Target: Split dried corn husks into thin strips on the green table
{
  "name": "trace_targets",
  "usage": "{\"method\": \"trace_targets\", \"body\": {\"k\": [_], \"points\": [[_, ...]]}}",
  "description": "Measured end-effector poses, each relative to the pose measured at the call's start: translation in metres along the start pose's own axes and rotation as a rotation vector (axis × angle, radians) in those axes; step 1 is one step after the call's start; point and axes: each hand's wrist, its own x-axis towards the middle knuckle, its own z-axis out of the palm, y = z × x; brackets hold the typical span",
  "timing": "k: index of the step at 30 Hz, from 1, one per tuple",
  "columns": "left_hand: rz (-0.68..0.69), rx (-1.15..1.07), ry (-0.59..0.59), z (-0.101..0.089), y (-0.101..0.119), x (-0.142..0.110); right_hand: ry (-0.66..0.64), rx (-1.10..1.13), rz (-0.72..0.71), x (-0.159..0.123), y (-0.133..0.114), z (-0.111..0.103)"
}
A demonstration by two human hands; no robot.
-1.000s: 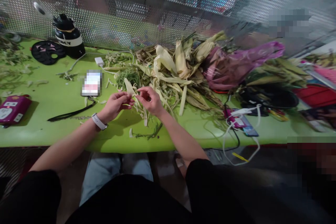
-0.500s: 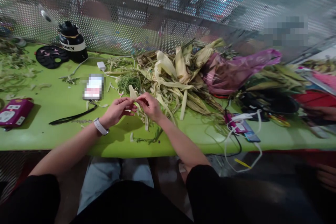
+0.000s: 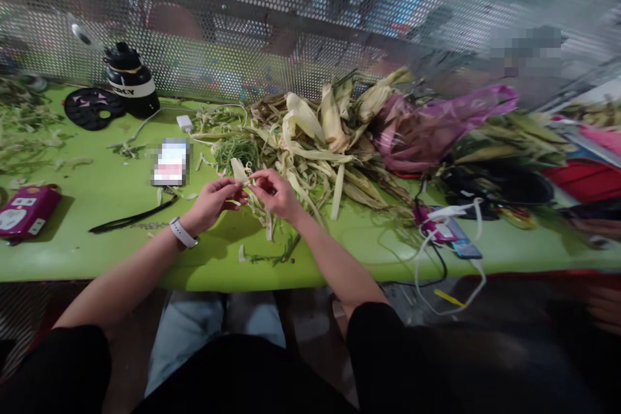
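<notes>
Both hands met over the front half of the green counter. The left hand, with a white watch band at its wrist, pinched a pale piece of corn husk between thumb and fingers, the wide end pointing up and away from the person. The right hand had its thumb and forefinger drawn narrow at the husk piece's lower end; whether they gripped it, I could not tell.

Just beyond the hands lay a tangle of thin green strips, and behind and to the right a large heap of corn husks ran up against a purple plastic bag. A green sprig lay near the counter's front edge. To the left were a lit phone and a black strap; farther back, a black bottle stood upright before a perforated metal panel.
</notes>
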Motion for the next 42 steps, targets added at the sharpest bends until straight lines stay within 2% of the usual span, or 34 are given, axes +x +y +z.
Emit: {"method": "trace_targets", "body": {"k": [5, 10, 15, 22, 28, 33, 38, 42], "points": [[-0.069, -0.120, 0.005, 0.001, 0.002, 0.000, -0.006, -0.155, -0.164, 0.003, 0.002, -0.005], [-0.114, -0.177, -0.010, 0.002, 0.000, 0.000, 0.036, -0.164, -0.241, 0.004, 0.009, -0.003], [-0.121, -0.204, -0.039, 0.002, -0.001, 0.000, 0.049, -0.255, -0.197, 0.002, 0.008, 0.000], [-0.040, -0.202, 0.033, 0.004, -0.006, -0.001, 0.060, -0.228, -0.137, -0.002, 0.005, 0.004], [-0.101, -0.227, 0.023, 0.005, -0.004, -0.001, 0.037, -0.263, -0.185, -0.001, 0.007, 0.004], [-0.058, -0.233, 0.045, 0.006, -0.005, -0.002, 0.087, -0.258, -0.199, -0.001, 0.005, 0.005], [-0.001, -0.207, 0.029, 0.007, -0.009, -0.002, 0.105, -0.260, -0.101, -0.004, 0.002, 0.008], [0.036, -0.174, 0.012, 0.009, -0.010, -0.004, 0.134, -0.144, -0.005, -0.005, 0.003, 0.011]]}}
